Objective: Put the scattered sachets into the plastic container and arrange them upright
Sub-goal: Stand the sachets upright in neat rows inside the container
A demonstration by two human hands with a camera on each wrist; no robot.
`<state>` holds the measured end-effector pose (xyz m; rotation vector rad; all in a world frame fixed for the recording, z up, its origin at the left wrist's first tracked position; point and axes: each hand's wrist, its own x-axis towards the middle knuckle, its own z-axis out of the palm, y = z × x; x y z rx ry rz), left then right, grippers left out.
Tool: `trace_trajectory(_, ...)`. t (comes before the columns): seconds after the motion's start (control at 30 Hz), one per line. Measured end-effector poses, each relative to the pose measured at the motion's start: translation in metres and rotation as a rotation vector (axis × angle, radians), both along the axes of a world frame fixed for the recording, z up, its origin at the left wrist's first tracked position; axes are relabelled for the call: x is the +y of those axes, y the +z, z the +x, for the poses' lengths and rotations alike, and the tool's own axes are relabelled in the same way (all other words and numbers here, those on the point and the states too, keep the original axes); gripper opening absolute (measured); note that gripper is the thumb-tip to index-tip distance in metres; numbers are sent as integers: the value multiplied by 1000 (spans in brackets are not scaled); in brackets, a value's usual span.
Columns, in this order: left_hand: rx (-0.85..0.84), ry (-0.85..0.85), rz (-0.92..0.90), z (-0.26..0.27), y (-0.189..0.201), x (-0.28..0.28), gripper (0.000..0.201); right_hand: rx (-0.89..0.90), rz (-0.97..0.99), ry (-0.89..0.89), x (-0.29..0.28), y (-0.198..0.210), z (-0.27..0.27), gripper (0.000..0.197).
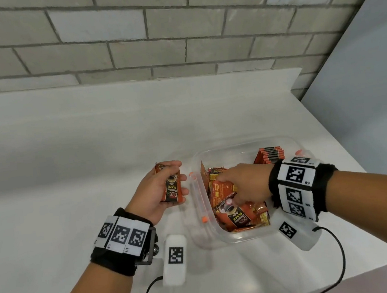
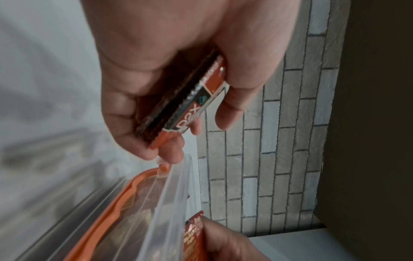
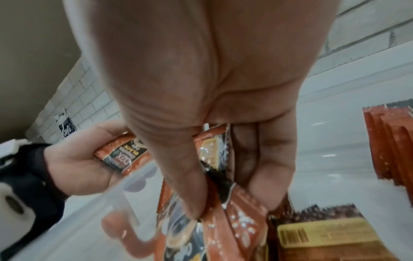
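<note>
A clear plastic container [image 1: 258, 235] with orange clips stands on the white counter, right of centre. Several orange and black coffee sachets [image 1: 234, 216] lie loose in its near half, and a neat row of upright sachets [image 1: 269, 155] stands at its far right. My right hand [image 1: 235, 187] reaches into the container, and its thumb and fingers pinch sachets [image 3: 214, 153] from the loose heap. Just left of the container, my left hand [image 1: 161, 188] grips a small stack of sachets [image 1: 172, 187], seen edge-on in the left wrist view [image 2: 187, 104].
The white counter [image 1: 68, 160] runs back to a grey brick wall [image 1: 150, 30]. Its right edge slants past the container. White tracker boxes [image 1: 175, 259] with black cables hang below both wrists near the counter's front edge.
</note>
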<state>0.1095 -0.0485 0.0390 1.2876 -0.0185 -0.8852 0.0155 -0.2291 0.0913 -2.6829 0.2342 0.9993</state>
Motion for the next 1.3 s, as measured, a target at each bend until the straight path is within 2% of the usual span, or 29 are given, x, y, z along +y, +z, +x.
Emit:
trace_trajectory(0.1, -18, 33, -21, -5, 5, 1, 18, -95, 40, -20, -9, 8, -4, 62)
trace_trajectory(0.27, -78, 80, -53, -15, 16, 3, 21, -204, 182, -102, -28, 25, -12, 27)
trace_trajectory(0.37, -128, 103, -119, -20, 27, 2, 28, -263, 312, -146, -42, 45, -18, 19)
trace_trajectory(0.5, -272, -17, -162, -38, 47, -22, 48, -337, 465, -130, -54, 77, -26, 22)
trace_trajectory(0.6, -332, -191, -199, -56, 55, -49, 68, -387, 574, -125, -58, 89, -30, 23)
trace_trajectory(0.7, -222, -319, -269, -73, 57, -70, 56, -420, 588, -94, -60, 90, -35, 22)
trace_trajectory(0.8, -31, -308, -277, -82, 52, -82, 69, -452, 584, -95, -64, 79, -42, 28)
trace_trajectory(0.87, 31, -294, -275, -86, 49, -85, 72, -477, 602, -125, -67, 71, -47, 33)
trace_trajectory(1.0, 83, -187, -271, -91, 44, -91, 45, -591, 602, -205, -68, 55, -57, 49)
trace_trajectory(1.13, 99, -142, -303, -94, 39, -96, 32, -751, 521, -330, -71, 40, -66, 78)
trace_trajectory(1.23, 104, -124, -347, -96, 36, -99, 23, -730, 512, -297, -72, 32, -70, 85)
trace_trajectory(1.3, 109, -109, -361, -98, 36, -101, 20, -687, 608, -303, -75, 27, -71, 83)
